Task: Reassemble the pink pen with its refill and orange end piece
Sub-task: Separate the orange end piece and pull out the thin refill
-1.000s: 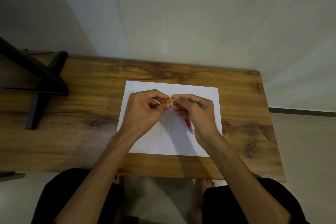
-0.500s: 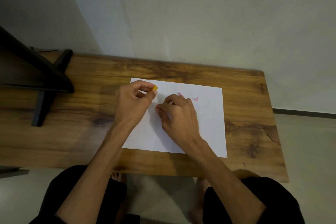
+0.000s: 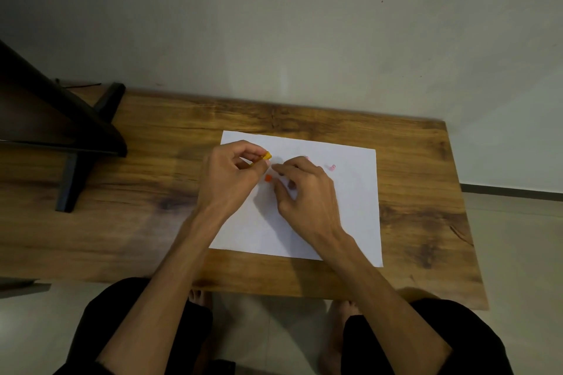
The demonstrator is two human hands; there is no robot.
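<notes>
My left hand (image 3: 231, 175) pinches a small yellow-orange pen piece (image 3: 267, 156) between thumb and forefinger, just above the white paper (image 3: 350, 216). A tiny orange bit (image 3: 268, 178) lies on the paper under that pinch. My right hand (image 3: 307, 192) rests palm down on the paper, its bent fingertips close to the orange bit. What lies beneath it is hidden. A small pink piece (image 3: 332, 167) lies on the paper to the right of the hand. Another pink tip (image 3: 307, 158) peeks out behind the knuckles.
The paper lies on a wooden table (image 3: 152, 222) set against a pale wall. A black stand (image 3: 70, 143) takes up the table's left end. My knees and bare feet show below the front edge.
My hands have parted. The right hand dropped from mid-air onto the paper, and the pink pen it held is out of sight. The left hand kept the yellow-orange piece.
</notes>
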